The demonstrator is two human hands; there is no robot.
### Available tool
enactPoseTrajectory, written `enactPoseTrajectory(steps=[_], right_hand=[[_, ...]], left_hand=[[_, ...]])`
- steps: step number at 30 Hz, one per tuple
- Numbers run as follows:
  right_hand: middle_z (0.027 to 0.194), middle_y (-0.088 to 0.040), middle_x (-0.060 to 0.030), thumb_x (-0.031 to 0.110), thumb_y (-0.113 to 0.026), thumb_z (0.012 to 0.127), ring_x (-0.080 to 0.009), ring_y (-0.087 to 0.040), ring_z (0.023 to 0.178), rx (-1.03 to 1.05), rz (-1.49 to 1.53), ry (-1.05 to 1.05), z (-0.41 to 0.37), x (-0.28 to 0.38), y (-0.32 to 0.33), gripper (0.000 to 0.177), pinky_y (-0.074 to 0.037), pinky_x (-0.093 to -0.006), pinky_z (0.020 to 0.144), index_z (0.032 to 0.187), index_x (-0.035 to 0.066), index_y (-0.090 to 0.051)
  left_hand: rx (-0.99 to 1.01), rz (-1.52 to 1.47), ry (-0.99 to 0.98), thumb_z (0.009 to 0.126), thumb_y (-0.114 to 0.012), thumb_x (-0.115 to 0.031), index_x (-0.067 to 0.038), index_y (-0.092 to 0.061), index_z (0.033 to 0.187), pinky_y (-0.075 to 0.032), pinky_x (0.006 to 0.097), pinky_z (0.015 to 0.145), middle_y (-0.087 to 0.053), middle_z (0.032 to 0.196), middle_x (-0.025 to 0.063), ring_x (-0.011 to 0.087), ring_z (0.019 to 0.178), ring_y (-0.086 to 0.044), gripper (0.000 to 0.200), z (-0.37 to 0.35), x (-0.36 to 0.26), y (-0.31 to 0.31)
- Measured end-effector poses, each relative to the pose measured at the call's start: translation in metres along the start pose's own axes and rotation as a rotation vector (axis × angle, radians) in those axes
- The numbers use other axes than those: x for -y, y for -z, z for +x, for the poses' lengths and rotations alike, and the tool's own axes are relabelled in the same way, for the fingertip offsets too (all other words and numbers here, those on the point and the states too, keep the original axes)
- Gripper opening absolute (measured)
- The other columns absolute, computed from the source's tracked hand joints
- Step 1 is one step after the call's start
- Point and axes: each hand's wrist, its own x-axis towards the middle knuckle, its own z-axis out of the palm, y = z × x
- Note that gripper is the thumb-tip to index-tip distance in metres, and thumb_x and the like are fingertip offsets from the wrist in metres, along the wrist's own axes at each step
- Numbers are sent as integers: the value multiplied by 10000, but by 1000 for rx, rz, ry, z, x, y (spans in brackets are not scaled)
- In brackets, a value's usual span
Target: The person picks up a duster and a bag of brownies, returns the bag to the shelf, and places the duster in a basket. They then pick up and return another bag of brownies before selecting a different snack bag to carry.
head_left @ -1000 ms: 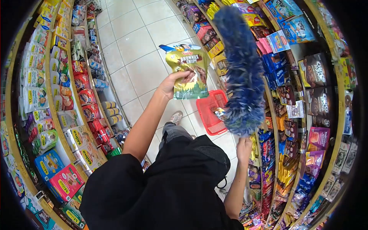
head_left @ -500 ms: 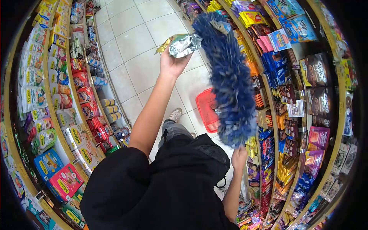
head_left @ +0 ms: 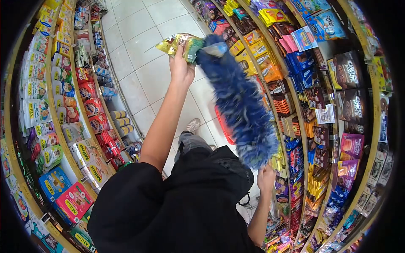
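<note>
My left hand (head_left: 182, 69) holds a gold and green snack packet (head_left: 182, 45) out over the tiled floor, its printed side showing. A long, fluffy blue duster (head_left: 238, 101) runs diagonally from beside the packet down to my right hand (head_left: 265, 178), which is closed round its lower end. The duster's upper tip touches or overlaps the packet's right edge; which of the two I cannot tell. The duster's handle is mostly hidden by my fingers.
Shelves of boxes and pouches (head_left: 76, 202) curve along the left. On the right, shelves hold biscuit and chocolate packs (head_left: 314, 99). A red plastic basket (head_left: 223, 126) stands on the tiled floor (head_left: 143, 46), partly behind the duster. My shoe (head_left: 193, 125) shows below.
The packet has turned from its silvery side to its printed side and moved slightly left. The duster's top has swung left and down, covering more of the red basket.
</note>
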Motion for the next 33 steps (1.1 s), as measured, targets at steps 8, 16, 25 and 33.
enactPoseTrajectory(steps=[8,16,25,33], right_hand=[[590,-535,-212,188,-577,797,-402,-553,570,79,-29,7,-7,-15,1,186,-435,-438,527,739,11,-567],[608,-534,-224,241,-528,849,-412,-546,594,-212,-84,-239,14,-14,-3,289,-400,-464,548,703,-8,-538],[582,-501,-241,157,-466,864,-406,-520,562,-154,116,-11,38,48,-3,273,-393,-447,538,666,-26,-500],[542,-466,-203,269,-445,913,-262,-463,493,-148,291,-201,51,16,-31,393,-377,-397,524,673,-36,-502]], left_hand=[[5,182,-117,948,-411,-97,-78,-372,1253,-507,330,820,-542,1135,84,196,1015,-569,308,-21,-12,-19],[218,221,104,917,-474,-69,-41,-390,1255,-473,357,901,-536,1169,97,209,1067,-544,349,-32,-21,-25],[295,509,474,894,-493,-59,-19,-446,1192,-484,346,861,-556,1130,103,191,1003,-573,304,-71,37,-3],[400,72,848,811,-541,-43,10,-472,1193,-484,374,881,-582,1107,119,219,1001,-588,392,-85,38,25]])
